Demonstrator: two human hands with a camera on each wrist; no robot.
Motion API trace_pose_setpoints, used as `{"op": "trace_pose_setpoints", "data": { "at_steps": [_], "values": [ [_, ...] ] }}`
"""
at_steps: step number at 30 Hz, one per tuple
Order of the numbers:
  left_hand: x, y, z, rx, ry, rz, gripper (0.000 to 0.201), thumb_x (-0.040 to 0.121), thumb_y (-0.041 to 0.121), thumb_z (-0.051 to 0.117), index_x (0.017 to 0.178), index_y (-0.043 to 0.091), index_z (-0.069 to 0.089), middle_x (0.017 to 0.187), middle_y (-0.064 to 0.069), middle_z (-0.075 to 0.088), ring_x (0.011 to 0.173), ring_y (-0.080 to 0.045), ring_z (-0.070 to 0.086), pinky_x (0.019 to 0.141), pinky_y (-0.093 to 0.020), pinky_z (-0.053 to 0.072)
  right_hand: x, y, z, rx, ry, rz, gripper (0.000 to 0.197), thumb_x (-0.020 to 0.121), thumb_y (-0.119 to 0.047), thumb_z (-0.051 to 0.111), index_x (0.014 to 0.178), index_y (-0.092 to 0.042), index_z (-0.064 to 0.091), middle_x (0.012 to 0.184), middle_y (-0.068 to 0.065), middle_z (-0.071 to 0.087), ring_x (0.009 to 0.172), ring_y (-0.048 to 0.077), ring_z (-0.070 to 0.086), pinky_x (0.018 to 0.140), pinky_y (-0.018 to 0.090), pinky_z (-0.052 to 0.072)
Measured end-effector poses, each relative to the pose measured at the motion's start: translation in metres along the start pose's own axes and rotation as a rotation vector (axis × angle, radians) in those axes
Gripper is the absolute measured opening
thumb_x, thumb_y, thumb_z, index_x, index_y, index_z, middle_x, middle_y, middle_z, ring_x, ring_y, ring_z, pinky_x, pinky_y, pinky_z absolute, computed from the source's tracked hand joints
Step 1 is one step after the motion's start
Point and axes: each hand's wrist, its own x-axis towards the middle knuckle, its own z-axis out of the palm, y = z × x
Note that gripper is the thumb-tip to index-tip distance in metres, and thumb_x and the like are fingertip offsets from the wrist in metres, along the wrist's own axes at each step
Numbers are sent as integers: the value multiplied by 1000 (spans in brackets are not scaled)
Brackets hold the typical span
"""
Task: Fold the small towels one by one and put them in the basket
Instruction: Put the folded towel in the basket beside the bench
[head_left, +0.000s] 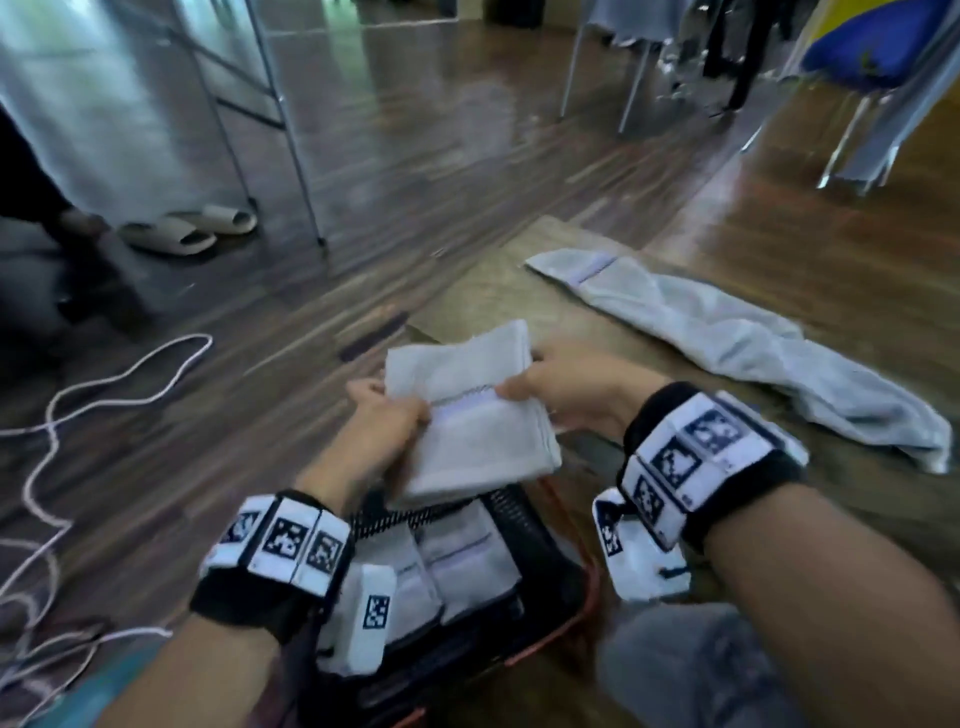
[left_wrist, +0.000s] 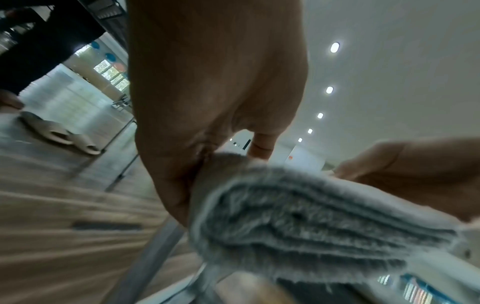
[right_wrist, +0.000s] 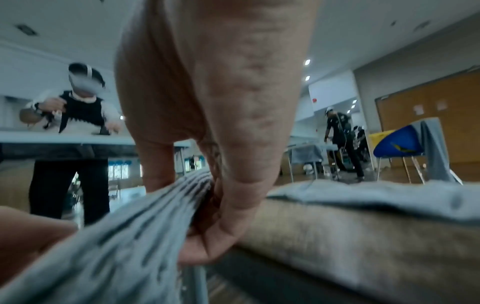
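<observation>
Your left hand (head_left: 382, 415) and right hand (head_left: 566, 387) each pinch a side of the folded towel (head_left: 467, 410) just above the basket (head_left: 540, 530) near you, so letting one side go early could spring its layers open.

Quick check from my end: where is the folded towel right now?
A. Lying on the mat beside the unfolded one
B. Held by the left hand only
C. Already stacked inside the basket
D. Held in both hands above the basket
D: the left hand and right hand each grip a side of the folded towel, which hangs just above the basket.
</observation>
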Motion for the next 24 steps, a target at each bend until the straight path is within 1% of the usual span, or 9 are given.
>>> {"op": "trace_pose_setpoints", "data": {
  "at_steps": [4, 6, 8, 11, 13, 15, 19, 22, 24],
  "values": [
    [14, -106, -2, 70, -50, -122, 38, 90, 5, 55, 110, 19, 27, 100, -4, 53, 82, -13, 58, 55, -24, 49, 57, 53, 61, -242, -25, 101, 8, 92, -7, 62, 98, -9, 66, 105, 13, 69, 88, 26, 69, 68, 27, 56],
    [20, -150, 9, 137, -94, -176, 26, 89, 1, 56, 108, 12, 43, 93, -8, 58, 78, -19, 58, 62, -33, 51, 76, 86, 90, -380, 20, 147, 26, 92, -11, 60, 117, -6, 61, 124, 16, 65, 112, 33, 64, 86, 31, 52],
    [25, -188, 25, 171, -95, -258, 17, 87, -1, 59, 89, 15, 53, 74, -7, 56, 63, -19, 51, 58, -32, 40, 87, 120, 114, -424, 60, 212, 46, 94, -15, 57, 137, -5, 44, 135, 20, 57, 122, 37, 58, 94, 37, 48],
    [36, -228, 48, 169, -105, -342, 20, 85, 2, 62, 80, 20, 56, 67, -1, 57, 58, -18, 51, 58, -29, 40, 98, 165, 130, -457, 91, 262, 62, 96, -16, 55, 149, -5, 24, 135, 22, 55, 120, 39, 57, 91, 42, 47],
    [44, -239, 61, 181, -144, -372, 15, 85, 5, 60, 85, 21, 60, 70, 0, 62, 54, -15, 55, 53, -26, 44, 104, 183, 131, -467, 126, 255, 59, 95, -11, 54, 146, -7, 24, 130, 21, 58, 116, 39, 59, 84, 40, 45],
    [51, -244, 72, 185, -146, -393, 17, 87, 6, 57, 92, 21, 62, 81, -4, 68, 63, -17, 61, 58, -29, 50, 112, 193, 131, -457, 147, 244, 54, 93, -7, 52, 141, -7, 27, 130, 21, 57, 117, 39, 59, 85, 41, 46],
    [69, -252, 82, 303, -122, -375, 18, 95, 11, 59, 111, 16, 62, 109, -5, 68, 97, -20, 64, 81, -29, 50, 128, 197, 139, -445, 38, 252, 73, 93, -6, 54, 155, -9, 14, 152, 23, 35, 140, 38, 37, 110, 44, 38],
    [81, -258, 80, 320, -89, -406, 16, 97, 9, 56, 110, 14, 64, 106, -12, 71, 97, -26, 68, 86, -35, 56, 131, 203, 149, -496, -70, 292, 76, 96, -15, 56, 158, -14, 11, 166, 17, 13, 153, 34, 15, 121, 47, 25],
    [84, -261, 78, 323, -105, -420, 19, 96, 7, 58, 113, 9, 66, 104, -17, 73, 99, -31, 70, 89, -41, 57, 129, 209, 156, -438, -118, 350, 71, 98, -20, 54, 157, -13, 17, 165, 17, 16, 151, 35, 20, 119, 48, 29]
  ]
}}
